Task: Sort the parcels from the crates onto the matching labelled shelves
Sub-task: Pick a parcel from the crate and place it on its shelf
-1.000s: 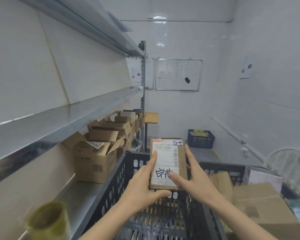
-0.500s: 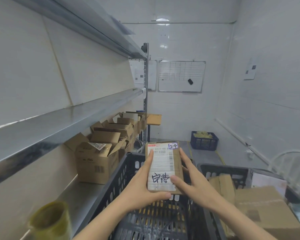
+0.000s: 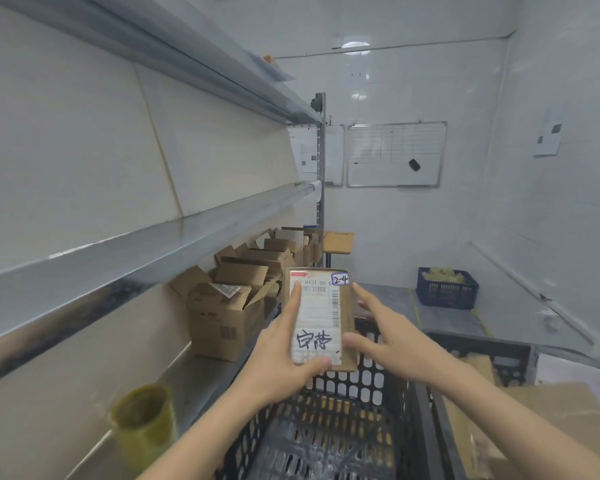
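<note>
Down at the near end of the lower shelf [image 3: 201,372] stands a yellowish roll [image 3: 142,420], out of play. Right below the arms is the black crate [image 3: 368,386], its mesh floor showing. Over its far wall the parcel [image 3: 321,317] is up in the air, upright, label to the camera. That looks like a check of the code before shelving.

The left hand [image 3: 278,355] carries it, thumb hooked under the bottom edge, forefinger laid up the label's left side. The right hand [image 3: 388,337] is spread, fingers straight, with only the thumb tip touching the parcel's right edge. It is steadying, not gripping.

Now the writing. A sticker [image 3: 341,279] at the top right corner says "2-4", likely the shelf code. Print beside it gives "H431-00", with barcodes below and black marker characters across the bottom.

To the right, a second crate [image 3: 482,344] holds brown cartons [image 3: 551,410]. Open cardboard boxes [image 3: 222,317] fill the shelf's far end; their labels are too small to read, and no shelf label is legible. A blue crate [image 3: 447,289] sits on the floor by the far wall, where a whiteboard [image 3: 395,154] hangs.
</note>
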{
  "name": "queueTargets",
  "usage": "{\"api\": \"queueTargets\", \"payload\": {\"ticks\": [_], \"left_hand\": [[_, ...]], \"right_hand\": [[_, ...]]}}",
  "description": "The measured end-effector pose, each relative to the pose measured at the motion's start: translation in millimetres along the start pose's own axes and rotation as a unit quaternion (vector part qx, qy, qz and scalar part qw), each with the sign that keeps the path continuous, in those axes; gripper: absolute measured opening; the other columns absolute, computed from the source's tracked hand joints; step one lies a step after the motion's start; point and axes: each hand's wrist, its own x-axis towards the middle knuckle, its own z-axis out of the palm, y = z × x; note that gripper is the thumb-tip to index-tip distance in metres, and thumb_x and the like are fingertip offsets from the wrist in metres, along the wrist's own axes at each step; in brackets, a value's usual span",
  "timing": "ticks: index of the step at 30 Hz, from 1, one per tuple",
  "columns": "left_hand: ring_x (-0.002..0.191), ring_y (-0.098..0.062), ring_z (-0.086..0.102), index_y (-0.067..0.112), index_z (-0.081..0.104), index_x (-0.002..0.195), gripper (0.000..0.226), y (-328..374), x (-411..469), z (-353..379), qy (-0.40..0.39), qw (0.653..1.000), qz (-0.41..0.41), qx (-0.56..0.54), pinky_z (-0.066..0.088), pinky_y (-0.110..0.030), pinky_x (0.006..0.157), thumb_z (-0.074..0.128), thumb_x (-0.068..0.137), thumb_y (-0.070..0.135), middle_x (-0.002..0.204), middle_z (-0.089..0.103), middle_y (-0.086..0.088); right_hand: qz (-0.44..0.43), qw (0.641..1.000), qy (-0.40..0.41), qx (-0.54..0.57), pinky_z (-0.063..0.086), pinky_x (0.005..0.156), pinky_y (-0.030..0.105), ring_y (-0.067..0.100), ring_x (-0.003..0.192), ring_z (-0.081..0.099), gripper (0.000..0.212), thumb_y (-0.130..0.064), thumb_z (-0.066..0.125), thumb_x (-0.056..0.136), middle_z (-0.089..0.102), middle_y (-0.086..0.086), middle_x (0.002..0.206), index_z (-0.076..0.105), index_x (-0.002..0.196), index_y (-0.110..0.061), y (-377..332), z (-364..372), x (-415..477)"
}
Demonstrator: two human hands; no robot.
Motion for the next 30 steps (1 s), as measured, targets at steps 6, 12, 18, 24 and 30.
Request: {"api": "queueTargets", "payload": {"ticks": [6,12,18,24,30], "left_hand": [[0.127,0.0,0.046,0.063,-0.011,0.143,0.112,29.5,-30.5,-47.0,0.116,0.991,-0.012,0.06,0.039,-0.025,0.107,0.077,0.077,0.043,0.144,0.044,0.019],[0.126,-0.005,0.049,0.067,-0.009,0.14,0.113,60.2,-89.7,-91.7,0.218,0.967,-0.042,0.121,0.042,-0.037,0.108,0.079,0.075,0.045,0.143,0.046,0.015],[0.127,-0.009,0.048,0.069,-0.009,0.14,0.112,97.7,-165.9,-127.0,0.279,0.942,-0.063,0.176,0.043,-0.043,0.108,0.079,0.073,0.05,0.141,0.044,0.015],[0.129,-0.008,0.046,0.069,-0.008,0.14,0.112,152.1,-251.5,-150.6,0.308,0.921,-0.09,0.222,0.043,-0.044,0.108,0.079,0.073,0.05,0.143,0.042,0.016],[0.128,-0.008,0.049,0.068,-0.004,0.141,0.111,213.1,-359.6,-155.6,0.339,0.901,-0.114,0.247,0.042,-0.041,0.108,0.078,0.067,0.053,0.142,0.047,0.022]], "right_hand": [[-0.079,0.988,-0.022,-0.129,0.031,0.111,0.027,0.005,0.138,0.033,0.074,-0.061,0.049,0.089,0.032,-0.015,0.153,0.019,0.151,-0.034,-37.3,-32.0,8.1],[-0.201,0.975,-0.008,-0.089,0.035,0.109,0.027,-0.001,0.135,0.033,0.071,-0.062,0.048,0.087,0.033,-0.02,0.15,0.018,0.149,-0.042,-95.9,-29.5,4.5],[-0.278,0.957,-0.028,-0.082,0.034,0.105,0.02,-0.004,0.132,0.035,0.07,-0.061,0.047,0.089,0.034,-0.022,0.148,0.016,0.15,-0.043,-151.8,-15.6,-21.1],[-0.345,0.938,-0.029,-0.034,0.038,0.11,0.032,-0.001,0.132,0.038,0.07,-0.065,0.046,0.085,0.037,-0.02,0.148,0.024,0.147,-0.042,-209.5,-3.8,-66.2],[-0.38,0.923,-0.056,0.014,0.04,0.107,0.03,-0.005,0.127,0.041,0.074,-0.074,0.04,0.079,0.041,-0.023,0.143,0.027,0.145,-0.045,-266.5,6.8,-157.3]]}}
